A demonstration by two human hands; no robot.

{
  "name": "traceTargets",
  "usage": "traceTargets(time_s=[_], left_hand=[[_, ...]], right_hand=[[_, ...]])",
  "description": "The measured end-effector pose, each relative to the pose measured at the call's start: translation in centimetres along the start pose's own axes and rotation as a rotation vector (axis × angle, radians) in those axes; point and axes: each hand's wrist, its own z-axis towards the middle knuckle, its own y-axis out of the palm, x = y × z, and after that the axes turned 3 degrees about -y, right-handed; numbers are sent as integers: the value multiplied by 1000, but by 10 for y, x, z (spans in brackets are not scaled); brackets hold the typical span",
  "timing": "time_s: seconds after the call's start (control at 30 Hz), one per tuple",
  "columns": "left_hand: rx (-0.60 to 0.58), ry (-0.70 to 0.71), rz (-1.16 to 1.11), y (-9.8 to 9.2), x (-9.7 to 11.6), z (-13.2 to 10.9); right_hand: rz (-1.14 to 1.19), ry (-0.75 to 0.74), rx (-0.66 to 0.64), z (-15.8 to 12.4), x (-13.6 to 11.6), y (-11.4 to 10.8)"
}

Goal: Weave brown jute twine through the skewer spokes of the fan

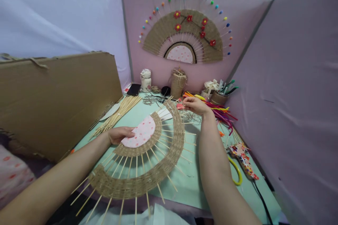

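Observation:
A half-made fan of jute twine woven over wooden skewers lies on the green table, with a pink floral half-disc at its centre. My left hand lies on the near-left edge of that disc, fingers flat, pressing it down. My right hand is at the fan's far end, fingers pinched together on a thin strand of twine beside the woven band.
A large cardboard sheet leans at the left. Loose skewers lie beside it. At the back stand a white jar, a twine roll, a phone, coloured pipe cleaners. A glue gun lies right. A finished fan hangs on the wall.

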Motion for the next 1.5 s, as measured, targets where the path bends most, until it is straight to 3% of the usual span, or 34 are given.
traceTargets(time_s=[0.43,0.7,0.9,1.5], left_hand=[[-2,2,25,3,-1,1],[-59,-1,-22,-6,-4,7],[-74,-16,-43,-6,-3,7],[-52,-44,-9,-10,-3,7]], right_hand=[[40,54,-59,23,37,17],[-49,-51,39,28,43,14],[-36,-90,187,32,53,12],[-20,-102,187,36,64,7]])
